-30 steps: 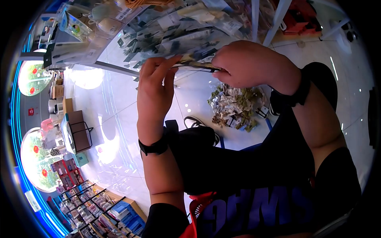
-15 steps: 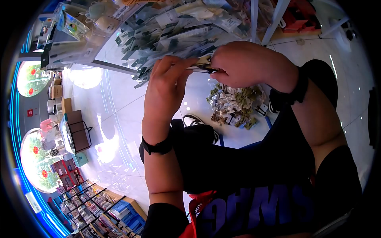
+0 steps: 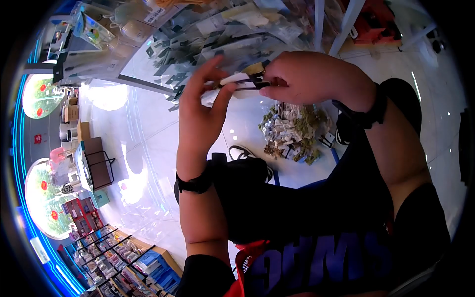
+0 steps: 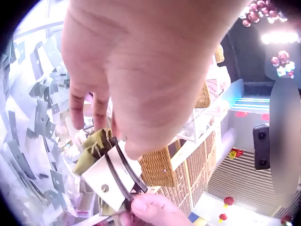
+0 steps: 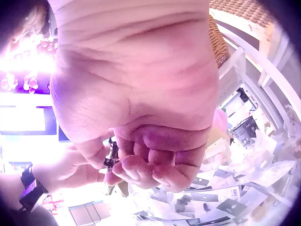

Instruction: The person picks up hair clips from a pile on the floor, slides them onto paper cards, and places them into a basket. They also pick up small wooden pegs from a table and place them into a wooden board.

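Note:
A small olive-green fabric item (image 4: 96,155) carries a white card with a round metal-looking dot and dark straps across it. My right hand (image 3: 309,79) pinches its right end between thumb and forefinger; in the right wrist view the other fingers of this hand (image 5: 141,99) are curled. At the item's opposite end is my left hand (image 3: 200,114), with its thumb against the item and a finger behind. Its forefinger is raised and blurred in the head view. In the left wrist view, the left hand (image 4: 136,70) hides part of the item's top.
A pile of olive and beige tagged pieces (image 3: 292,131) lies on the tiled floor below. Many clear bagged goods with grey tags (image 3: 208,44) hang beyond my hands. Metal rack posts (image 3: 346,24) stand at the upper right. Filled display shelves (image 3: 114,257) are at lower left.
My left hand moved right along the item, then its fingers spread and the forefinger lifted. More of the white card and straps now shows. The right hand has stayed nearly in place.

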`<state>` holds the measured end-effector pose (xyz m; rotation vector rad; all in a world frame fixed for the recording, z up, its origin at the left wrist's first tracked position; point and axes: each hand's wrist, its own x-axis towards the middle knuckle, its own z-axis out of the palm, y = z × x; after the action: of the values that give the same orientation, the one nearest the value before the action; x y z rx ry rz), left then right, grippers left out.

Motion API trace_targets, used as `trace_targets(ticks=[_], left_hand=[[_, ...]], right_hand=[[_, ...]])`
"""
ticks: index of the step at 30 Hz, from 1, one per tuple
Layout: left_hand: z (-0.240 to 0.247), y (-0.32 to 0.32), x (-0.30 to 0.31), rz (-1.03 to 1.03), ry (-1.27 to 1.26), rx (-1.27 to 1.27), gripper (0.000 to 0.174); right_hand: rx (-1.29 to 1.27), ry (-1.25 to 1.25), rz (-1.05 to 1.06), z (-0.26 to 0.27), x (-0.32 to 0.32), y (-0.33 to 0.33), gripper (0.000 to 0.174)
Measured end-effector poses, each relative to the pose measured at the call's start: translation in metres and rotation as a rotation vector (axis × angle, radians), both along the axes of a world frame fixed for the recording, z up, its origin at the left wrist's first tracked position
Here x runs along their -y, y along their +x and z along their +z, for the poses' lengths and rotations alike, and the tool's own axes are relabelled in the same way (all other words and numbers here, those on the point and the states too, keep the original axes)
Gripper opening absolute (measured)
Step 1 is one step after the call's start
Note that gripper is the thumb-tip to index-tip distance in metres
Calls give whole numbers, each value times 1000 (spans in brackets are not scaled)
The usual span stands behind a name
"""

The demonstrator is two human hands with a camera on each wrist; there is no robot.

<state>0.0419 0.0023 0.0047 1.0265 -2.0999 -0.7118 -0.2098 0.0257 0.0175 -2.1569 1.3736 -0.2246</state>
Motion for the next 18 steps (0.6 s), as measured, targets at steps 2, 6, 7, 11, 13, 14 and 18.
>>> trace_targets(ticks=[2, 6, 7, 11, 13, 14, 18], left_hand=[[7, -4, -4, 81, 35, -115, 56], [13, 6, -4, 110, 492, -467, 40], [15, 7, -4, 71, 556, -405, 36], [19, 3, -8, 28, 645, -315, 32], [18, -1, -11, 26, 658, -363, 31], [18, -1, -11, 27, 658, -361, 31], [14, 1, -9, -21, 629, -399, 29]], right_hand=[[231, 222, -13, 3, 6, -3, 39], [492, 218, -30, 6, 5, -5, 39], [556, 241, -38, 7, 4, -4, 38], [676, 298, -38, 1, 7, -5, 36], [715, 307, -33, -4, 8, -5, 36], [751, 317, -28, -5, 9, -4, 36], [771, 366, -11, -5, 11, -5, 35]])
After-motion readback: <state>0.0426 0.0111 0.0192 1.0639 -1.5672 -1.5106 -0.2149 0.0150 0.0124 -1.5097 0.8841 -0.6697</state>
